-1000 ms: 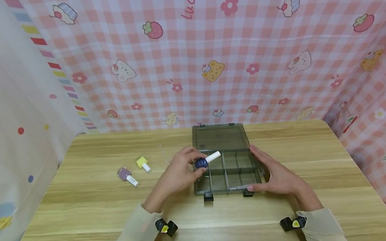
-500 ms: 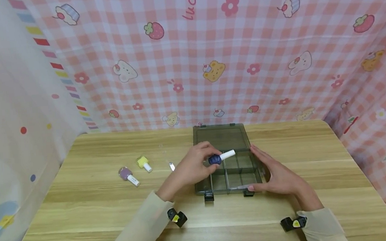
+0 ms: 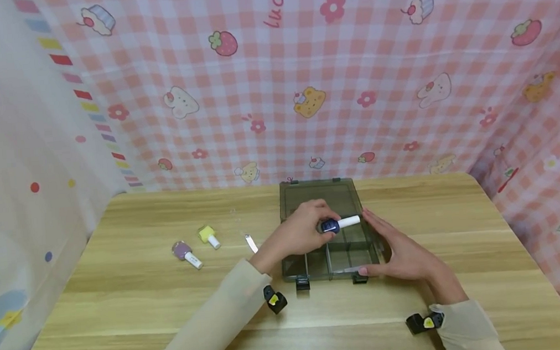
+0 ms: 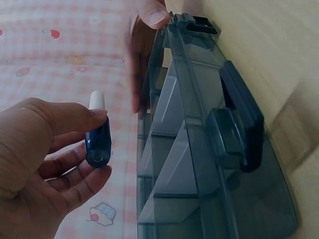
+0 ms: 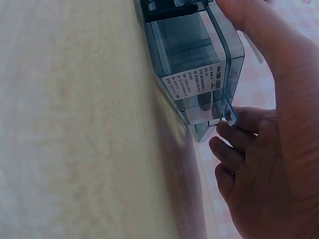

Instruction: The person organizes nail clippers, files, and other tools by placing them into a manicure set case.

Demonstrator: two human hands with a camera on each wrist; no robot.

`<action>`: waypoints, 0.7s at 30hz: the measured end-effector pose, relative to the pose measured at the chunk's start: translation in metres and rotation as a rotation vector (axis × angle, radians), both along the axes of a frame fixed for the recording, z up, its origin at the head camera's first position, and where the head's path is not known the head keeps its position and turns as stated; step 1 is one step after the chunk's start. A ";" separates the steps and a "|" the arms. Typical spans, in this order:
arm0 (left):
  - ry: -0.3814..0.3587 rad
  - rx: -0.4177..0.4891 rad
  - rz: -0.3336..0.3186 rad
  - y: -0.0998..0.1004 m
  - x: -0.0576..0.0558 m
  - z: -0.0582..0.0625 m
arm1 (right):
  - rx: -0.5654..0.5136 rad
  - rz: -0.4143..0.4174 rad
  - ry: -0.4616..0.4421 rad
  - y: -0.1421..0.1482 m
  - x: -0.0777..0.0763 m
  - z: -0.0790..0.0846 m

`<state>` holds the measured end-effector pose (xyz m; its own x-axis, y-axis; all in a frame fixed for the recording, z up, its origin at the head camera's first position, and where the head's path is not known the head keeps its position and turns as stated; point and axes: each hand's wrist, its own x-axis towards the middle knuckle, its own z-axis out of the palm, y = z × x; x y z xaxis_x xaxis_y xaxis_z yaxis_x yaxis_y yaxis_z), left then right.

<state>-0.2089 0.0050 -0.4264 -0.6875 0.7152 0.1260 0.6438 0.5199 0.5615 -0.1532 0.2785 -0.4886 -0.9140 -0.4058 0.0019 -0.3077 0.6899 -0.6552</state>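
Observation:
My left hand (image 3: pixel 305 229) pinches a dark blue nail polish bottle (image 3: pixel 330 226) with a white cap, between thumb and fingers. In the head view the bottle is above the right part of a grey see-through compartment box (image 3: pixel 319 279), its cap pointing right. The left wrist view shows the bottle (image 4: pixel 98 142) apart from the box walls. The box lid (image 3: pixel 318 191) lies back, away from me. At the box's right end, my right hand (image 3: pixel 409 254) grips the side, thumb at the front corner and fingers at the far one. A labelled box wall (image 5: pixel 194 82) appears in the right wrist view.
On the table (image 3: pixel 121 300), left of the box, lie a purple nail polish bottle (image 3: pixel 183 251), a yellow one (image 3: pixel 207 235) and a metal nail clipper (image 3: pixel 250 242). Tiny clear pieces (image 3: pixel 234 213) lie behind the clipper. A pink checked cloth (image 3: pixel 262 87) hangs behind.
My left hand has carried the blue nail polish bottle rightward across the box, uncovering the nail clipper. The right hand and the box stay in place.

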 end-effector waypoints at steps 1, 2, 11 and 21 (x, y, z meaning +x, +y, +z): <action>-0.006 -0.006 -0.004 0.002 -0.001 0.000 | -0.002 0.000 0.002 0.000 0.000 -0.001; -0.012 -0.011 -0.006 0.004 -0.002 -0.001 | -0.002 0.002 0.006 0.000 0.000 -0.001; -0.024 -0.091 -0.006 0.020 -0.004 -0.003 | -0.001 -0.002 0.009 0.001 0.000 -0.002; -0.076 -0.049 -0.039 0.021 -0.001 -0.007 | 0.008 -0.003 0.010 0.001 0.000 -0.003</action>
<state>-0.2099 0.0260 -0.4336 -0.6652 0.7456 0.0389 0.6206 0.5232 0.5840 -0.1528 0.2799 -0.4912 -0.9151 -0.4032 0.0077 -0.3121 0.6958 -0.6468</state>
